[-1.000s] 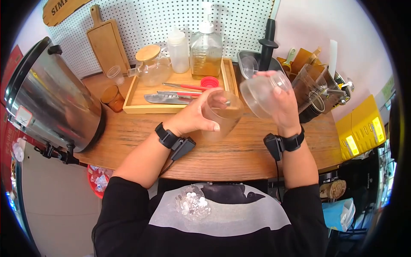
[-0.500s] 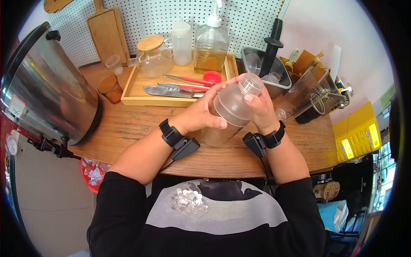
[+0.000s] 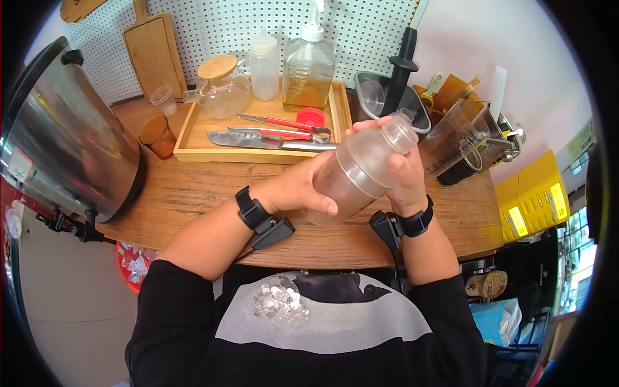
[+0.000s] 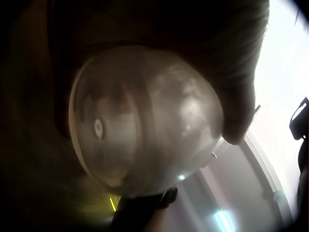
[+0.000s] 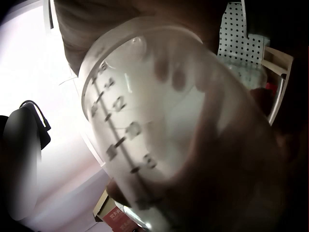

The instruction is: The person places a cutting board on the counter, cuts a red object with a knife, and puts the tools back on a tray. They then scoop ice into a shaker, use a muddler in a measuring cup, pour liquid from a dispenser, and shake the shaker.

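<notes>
Now holding the translucent shaker (image 3: 361,171) over the desk (image 3: 200,193), on the near side of the wooden tray (image 3: 232,157), tilted with its narrow top up towards the right. Left grip (image 3: 296,187) wrapped round the lower body, right grip (image 3: 407,177) wrapped round the upper part. On the tray, a knife (image 3: 245,140), red-handled utensils (image 3: 280,122) and a glass teapot (image 3: 225,98); left of the tray, an amber glass (image 3: 158,137).

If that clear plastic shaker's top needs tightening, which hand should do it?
Probably the right hand: it holds the domed top near the narrow neck, while the left hand grips the body below.
</notes>
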`<state>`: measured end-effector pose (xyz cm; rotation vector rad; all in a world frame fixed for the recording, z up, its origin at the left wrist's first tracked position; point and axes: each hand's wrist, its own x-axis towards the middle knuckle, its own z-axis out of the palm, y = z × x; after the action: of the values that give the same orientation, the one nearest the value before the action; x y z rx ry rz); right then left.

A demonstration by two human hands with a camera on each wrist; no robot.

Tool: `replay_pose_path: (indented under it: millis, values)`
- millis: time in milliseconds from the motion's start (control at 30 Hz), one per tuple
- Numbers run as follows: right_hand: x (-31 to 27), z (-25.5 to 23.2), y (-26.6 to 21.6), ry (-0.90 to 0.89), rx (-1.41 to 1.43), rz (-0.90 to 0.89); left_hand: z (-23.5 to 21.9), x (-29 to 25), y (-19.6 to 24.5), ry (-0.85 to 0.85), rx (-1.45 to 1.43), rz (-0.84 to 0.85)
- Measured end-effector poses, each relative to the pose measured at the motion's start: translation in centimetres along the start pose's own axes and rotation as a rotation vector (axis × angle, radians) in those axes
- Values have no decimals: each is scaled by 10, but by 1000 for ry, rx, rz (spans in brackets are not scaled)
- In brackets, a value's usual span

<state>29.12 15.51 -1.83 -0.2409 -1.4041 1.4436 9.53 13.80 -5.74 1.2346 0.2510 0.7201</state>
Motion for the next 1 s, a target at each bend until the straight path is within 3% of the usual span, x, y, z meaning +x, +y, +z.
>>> replay_pose_path:
  millis: [33,67,100,167,233,333,400,533,567,633,667,733,767,833,867,933,1000]
  values:
    - [-3,-1,1,4,-4,6,2,-1,-2,129,218,59]
    - [-6,-1,4,118,-98,-6,4,-2,-3,260,440,118]
    - [-8,-1,7,230,-191,-18,5,-2,-5,261,437,118]
    - [-8,6,18,328,-243,-36,6,-2,-8,515,988,170]
    - [-7,10,19,422,-293,-64,3,-3,-5,534,1018,177]
    - [-7,9,4,321,-280,-49,4,-4,6,400,767,178]
    - [-4,3,-7,21,-165,2,7,-3,17,26,45,63]
    - [-11,12,-7,46,-126,65,7,-6,18,-28,24,-25]
    - [-17,12,-11,121,-206,16,8,-6,11,-10,26,-10]
    - [-17,11,-23,247,-369,-106,10,3,6,199,278,108]
    - [-17,24,-49,254,-608,-229,23,8,18,207,255,162]
    - [-28,40,-80,276,-536,-496,70,22,49,50,55,343]
    - [-34,34,-88,285,-591,-711,97,26,65,-6,184,551]
    - [-52,23,-96,293,-665,-1060,136,38,79,253,578,1183]
    - [-58,24,-94,297,-695,-1116,133,41,77,274,585,1189]
    - [-66,33,-76,333,-792,-933,109,50,62,145,71,572]
    - [-61,40,-56,385,-828,-708,71,45,23,312,-496,212]
